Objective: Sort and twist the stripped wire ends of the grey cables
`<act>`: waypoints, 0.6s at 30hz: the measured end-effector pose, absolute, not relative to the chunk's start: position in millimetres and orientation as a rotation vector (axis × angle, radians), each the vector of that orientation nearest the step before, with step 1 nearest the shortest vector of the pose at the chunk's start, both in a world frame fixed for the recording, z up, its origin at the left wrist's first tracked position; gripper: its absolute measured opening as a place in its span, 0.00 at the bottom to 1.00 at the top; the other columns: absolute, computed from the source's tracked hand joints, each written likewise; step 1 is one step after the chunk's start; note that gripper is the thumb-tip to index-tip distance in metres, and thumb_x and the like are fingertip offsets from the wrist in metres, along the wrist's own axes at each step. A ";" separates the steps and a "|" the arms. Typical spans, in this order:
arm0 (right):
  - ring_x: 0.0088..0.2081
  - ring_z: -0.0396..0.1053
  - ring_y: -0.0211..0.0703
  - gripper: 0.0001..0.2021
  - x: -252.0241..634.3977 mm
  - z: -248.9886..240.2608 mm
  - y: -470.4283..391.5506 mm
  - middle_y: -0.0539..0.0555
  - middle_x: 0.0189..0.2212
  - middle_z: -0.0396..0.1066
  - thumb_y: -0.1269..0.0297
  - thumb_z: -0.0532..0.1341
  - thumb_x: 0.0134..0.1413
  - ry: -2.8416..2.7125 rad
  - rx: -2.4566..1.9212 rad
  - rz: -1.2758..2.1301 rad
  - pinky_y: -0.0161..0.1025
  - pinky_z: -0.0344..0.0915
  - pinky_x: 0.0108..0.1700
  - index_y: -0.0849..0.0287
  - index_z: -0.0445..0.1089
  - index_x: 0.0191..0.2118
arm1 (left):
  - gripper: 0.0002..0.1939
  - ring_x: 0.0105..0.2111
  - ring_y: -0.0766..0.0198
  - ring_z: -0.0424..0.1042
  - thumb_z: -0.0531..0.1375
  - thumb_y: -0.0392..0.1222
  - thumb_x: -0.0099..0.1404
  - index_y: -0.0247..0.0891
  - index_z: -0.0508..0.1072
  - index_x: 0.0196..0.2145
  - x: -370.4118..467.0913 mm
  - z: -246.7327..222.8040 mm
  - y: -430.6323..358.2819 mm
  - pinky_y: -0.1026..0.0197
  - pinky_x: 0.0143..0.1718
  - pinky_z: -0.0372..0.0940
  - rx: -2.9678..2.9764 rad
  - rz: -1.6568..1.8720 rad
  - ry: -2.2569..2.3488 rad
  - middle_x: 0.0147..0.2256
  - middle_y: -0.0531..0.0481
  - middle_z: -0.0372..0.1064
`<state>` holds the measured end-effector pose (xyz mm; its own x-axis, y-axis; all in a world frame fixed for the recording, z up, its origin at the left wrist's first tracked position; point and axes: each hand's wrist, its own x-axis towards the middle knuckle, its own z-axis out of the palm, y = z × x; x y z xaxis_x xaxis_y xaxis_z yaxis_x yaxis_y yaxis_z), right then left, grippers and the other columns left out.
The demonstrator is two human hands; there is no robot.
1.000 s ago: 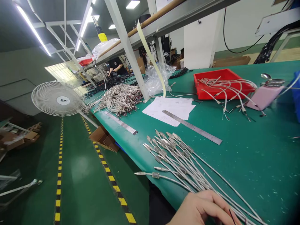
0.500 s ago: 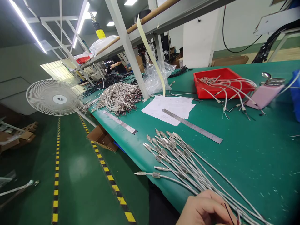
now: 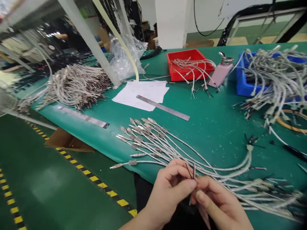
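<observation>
Both my hands meet at the table's front edge over the end of a cable. My left hand (image 3: 171,188) pinches thin dark and reddish wires (image 3: 193,171) that stick up between its thumb and fingers. Right beside it, my right hand (image 3: 219,198) is closed with thumb and fingers on the same cable end; the exact grip is partly hidden. Behind the hands lies a bundle of grey-white cables (image 3: 168,148) with metal plugs pointing left. Their stripped ends (image 3: 271,188) fan out at the right, beyond my right hand.
On the green table (image 3: 216,127) lie a steel ruler (image 3: 165,108), paper sheets (image 3: 129,94) and a large cable pile (image 3: 74,86). Farther back stand a red tray (image 3: 184,75), a pink pump bottle (image 3: 221,73) and a blue bin (image 3: 244,86) overflowing with cables. A shelf post (image 3: 88,41) rises at left.
The view has turned right and down, bringing the blue bin and the cables' stripped ends into sight. Both hands now show together at the wires; before, only one hand was visible at the bottom edge.
</observation>
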<state>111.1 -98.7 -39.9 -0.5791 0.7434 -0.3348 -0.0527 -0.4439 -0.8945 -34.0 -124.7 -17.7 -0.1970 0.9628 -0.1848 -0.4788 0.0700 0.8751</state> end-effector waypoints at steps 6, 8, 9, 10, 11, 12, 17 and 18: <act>0.18 0.55 0.28 0.17 113.8 -44.9 -96.7 0.50 0.28 0.65 0.50 0.57 0.66 -1.297 -0.856 2.109 0.27 0.52 0.19 0.61 0.66 0.37 | 0.07 0.42 0.61 0.64 0.64 0.32 0.58 0.36 0.74 0.23 -30.0 -15.9 -119.3 0.62 0.45 0.60 0.615 1.492 1.101 0.34 0.49 0.63; 0.18 0.54 0.28 0.16 113.9 -45.9 -96.7 0.51 0.28 0.66 0.50 0.57 0.66 -1.283 -0.855 2.113 0.27 0.52 0.19 0.60 0.65 0.37 | 0.07 0.43 0.62 0.64 0.64 0.32 0.58 0.36 0.74 0.23 -29.3 -14.1 -117.3 0.63 0.45 0.60 0.599 1.506 1.123 0.35 0.49 0.63; 0.18 0.54 0.28 0.16 113.9 -45.9 -96.9 0.50 0.28 0.66 0.50 0.57 0.66 -1.269 -0.857 2.117 0.26 0.52 0.19 0.60 0.64 0.38 | 0.07 0.43 0.62 0.64 0.64 0.32 0.58 0.36 0.74 0.23 -29.0 -13.5 -116.6 0.64 0.45 0.60 0.591 1.509 1.131 0.35 0.48 0.63; 0.18 0.54 0.28 0.16 113.9 -45.7 -97.3 0.50 0.28 0.66 0.50 0.57 0.66 -1.253 -0.857 2.122 0.26 0.51 0.19 0.60 0.64 0.38 | 0.07 0.44 0.62 0.64 0.64 0.32 0.58 0.36 0.75 0.23 -28.5 -13.1 -116.2 0.65 0.45 0.61 0.583 1.510 1.133 0.36 0.48 0.64; 0.18 0.54 0.28 0.15 114.0 -45.5 -97.8 0.50 0.28 0.66 0.50 0.57 0.66 -1.240 -0.858 2.127 0.26 0.51 0.19 0.60 0.63 0.39 | 0.07 0.44 0.63 0.64 0.64 0.32 0.58 0.36 0.75 0.23 -28.0 -13.1 -116.0 0.65 0.43 0.62 0.568 1.510 1.127 0.36 0.48 0.64; 0.18 0.54 0.27 0.15 114.2 -45.3 -98.3 0.50 0.28 0.66 0.51 0.58 0.66 -1.228 -0.859 2.131 0.25 0.51 0.19 0.60 0.63 0.39 | 0.06 0.44 0.63 0.65 0.64 0.32 0.58 0.36 0.75 0.24 -27.5 -13.2 -116.0 0.66 0.41 0.62 0.549 1.516 1.117 0.36 0.48 0.65; 0.18 0.55 0.28 0.16 115.2 -45.6 -100.3 0.52 0.28 0.68 0.50 0.61 0.62 -1.178 -0.860 2.190 0.25 0.52 0.18 0.61 0.64 0.39 | 0.04 0.30 0.69 0.69 0.61 0.33 0.63 0.38 0.75 0.30 -24.3 -13.0 -116.2 0.68 0.30 0.63 0.470 1.510 1.014 0.28 0.52 0.71; 0.17 0.55 0.27 0.16 115.3 -45.8 -100.4 0.52 0.28 0.68 0.50 0.62 0.62 -1.167 -0.860 2.201 0.25 0.51 0.17 0.61 0.64 0.38 | 0.05 0.27 0.70 0.68 0.61 0.34 0.63 0.38 0.74 0.30 -23.8 -12.3 -116.1 0.68 0.29 0.63 0.460 1.499 1.000 0.26 0.53 0.71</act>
